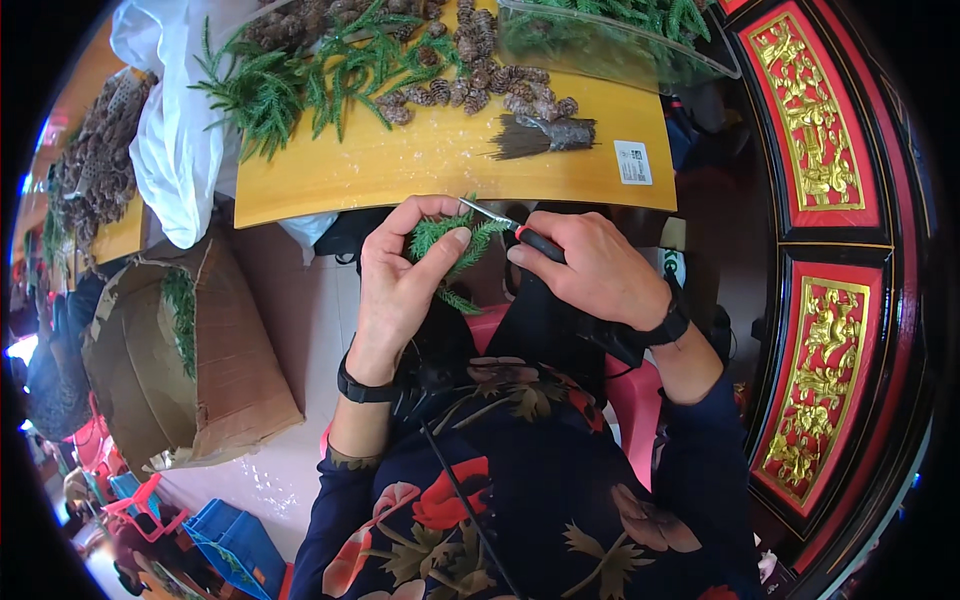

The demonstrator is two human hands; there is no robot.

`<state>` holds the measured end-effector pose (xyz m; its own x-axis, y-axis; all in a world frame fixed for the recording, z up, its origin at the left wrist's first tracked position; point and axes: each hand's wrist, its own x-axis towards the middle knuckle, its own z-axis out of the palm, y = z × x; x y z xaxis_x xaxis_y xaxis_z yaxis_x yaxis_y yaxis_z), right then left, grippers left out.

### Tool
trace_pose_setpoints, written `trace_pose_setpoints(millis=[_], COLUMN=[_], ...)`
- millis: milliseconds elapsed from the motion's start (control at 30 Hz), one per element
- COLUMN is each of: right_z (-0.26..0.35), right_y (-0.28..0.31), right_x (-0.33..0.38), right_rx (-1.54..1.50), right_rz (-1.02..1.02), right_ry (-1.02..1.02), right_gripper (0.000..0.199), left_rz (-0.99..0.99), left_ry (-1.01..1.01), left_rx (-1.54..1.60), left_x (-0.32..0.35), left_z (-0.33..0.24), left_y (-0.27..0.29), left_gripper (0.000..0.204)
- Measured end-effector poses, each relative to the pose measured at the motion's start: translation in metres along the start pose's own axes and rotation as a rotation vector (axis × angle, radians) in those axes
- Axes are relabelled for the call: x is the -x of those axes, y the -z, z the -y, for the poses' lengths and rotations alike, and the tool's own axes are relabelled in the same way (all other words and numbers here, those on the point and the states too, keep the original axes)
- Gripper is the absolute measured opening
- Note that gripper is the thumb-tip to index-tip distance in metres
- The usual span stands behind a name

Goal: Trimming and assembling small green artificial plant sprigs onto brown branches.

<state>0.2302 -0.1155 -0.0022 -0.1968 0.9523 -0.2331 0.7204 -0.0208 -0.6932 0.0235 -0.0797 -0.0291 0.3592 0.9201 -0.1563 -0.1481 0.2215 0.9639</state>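
In front of my lap, just off the table's near edge, my left hand (405, 265) pinches a green artificial pine sprig (438, 235) between thumb and fingers. My right hand (590, 262) is closed around the red-and-black handle of needle-nose pliers (535, 241). Their slim metal jaws point left, and the tip reaches the top of the sprig beside my left fingers. Whether the jaws grip anything is too small to tell. Needles of the sprig hang below my left thumb.
On the yellow table (400, 180) lie pine cones (480, 85), green sprigs (262, 100), a bundle of dark wires (545, 136) and a clear bin (620, 40) of greenery. A cardboard box (240, 350) stands at left, near a white plastic bag (180, 130). Carved red-and-gold panels (815, 380) line the right.
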Motion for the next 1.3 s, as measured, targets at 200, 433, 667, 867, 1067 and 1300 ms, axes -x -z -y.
trace_pose_setpoints(millis=[200, 433, 667, 867, 1067, 1300], right_z=[0.004, 0.009, 0.045, 0.055, 0.040, 0.041], right_y=[-0.008, -0.036, -0.035, -0.022, -0.015, -0.007], right_x=[-0.007, -0.026, -0.052, -0.050, -0.039, -0.039], right_rx=[0.014, 0.453, 1.203, 0.984, 0.335, -0.001], right_rz=[-0.011, -0.270, -0.575, -0.494, -0.245, 0.103], right_ry=[0.013, 0.099, 0.250, 0.309, 0.159, 0.007], right_gripper=[0.028, 0.017, 0.024, 0.026, 0.024, 0.030], left_rz=[-0.030, -0.048, -0.013, -0.091, -0.079, -0.079], left_ry=[-0.012, 0.166, 0.186, 0.109, 0.026, -0.065], left_rx=[0.011, 0.200, 0.302, 0.289, 0.272, 0.145], left_x=[0.002, 0.000, -0.004, 0.003, 0.005, 0.011], left_z=[0.002, 0.006, 0.011, 0.002, -0.007, -0.011], left_y=[0.008, 0.030, 0.059, 0.056, 0.055, 0.042], left_gripper=[0.019, 0.018, 0.022, 0.027, 0.029, 0.029])
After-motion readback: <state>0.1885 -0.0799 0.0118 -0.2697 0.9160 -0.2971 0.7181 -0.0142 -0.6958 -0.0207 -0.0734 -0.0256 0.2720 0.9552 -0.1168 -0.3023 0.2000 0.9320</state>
